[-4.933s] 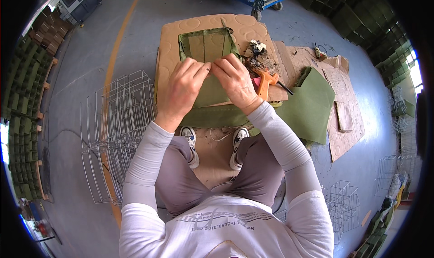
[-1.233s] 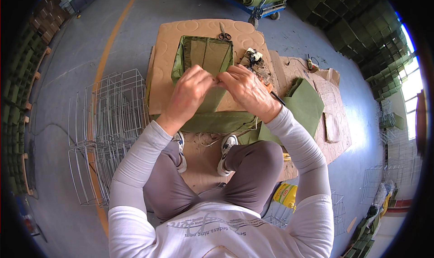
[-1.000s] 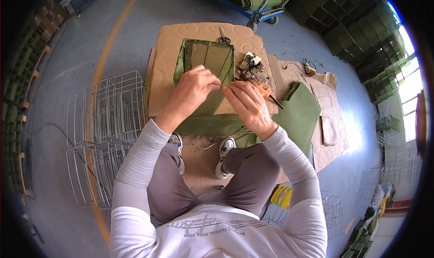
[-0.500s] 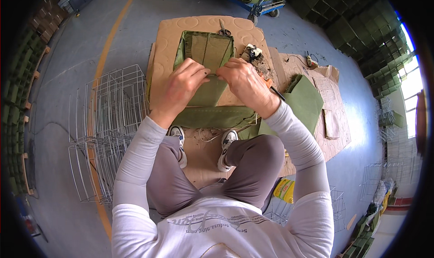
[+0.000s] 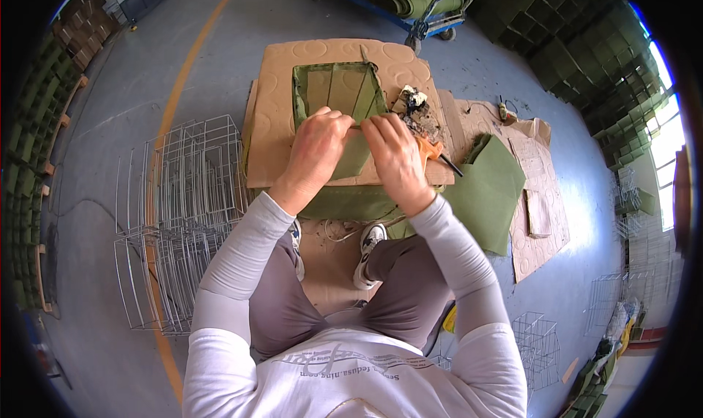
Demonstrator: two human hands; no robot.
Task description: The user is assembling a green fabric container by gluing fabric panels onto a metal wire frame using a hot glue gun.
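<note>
A green fabric box [image 5: 354,163] with an open top lies on a cardboard-topped work surface. Its near rim is between my two hands. My left hand [image 5: 319,153] is closed on that rim, fingers curled and thumb side inward. Close beside it, my right hand [image 5: 396,154] pinches the same rim with bent fingers. The fingertips almost meet and hide the edge they grip. An orange glue gun [image 5: 428,152] with a dark nozzle rests just right of my right hand. Scissors [image 5: 365,54] lie beyond the box's far edge, partly hidden by it.
Cardboard [image 5: 278,63] covers the work surface, with a black-stained white lump [image 5: 414,98] on its right. Green fabric pieces [image 5: 489,191] lie lower right. Wire frames [image 5: 194,191] stand on the left. A blue cart [image 5: 417,24] carries green rolls behind; stacked green boxes [image 5: 556,37] line the right.
My hands have drawn slightly nearer each other along the rim, and my right hand has turned, uncovering more of the glue gun. The whole view has shifted a little.
</note>
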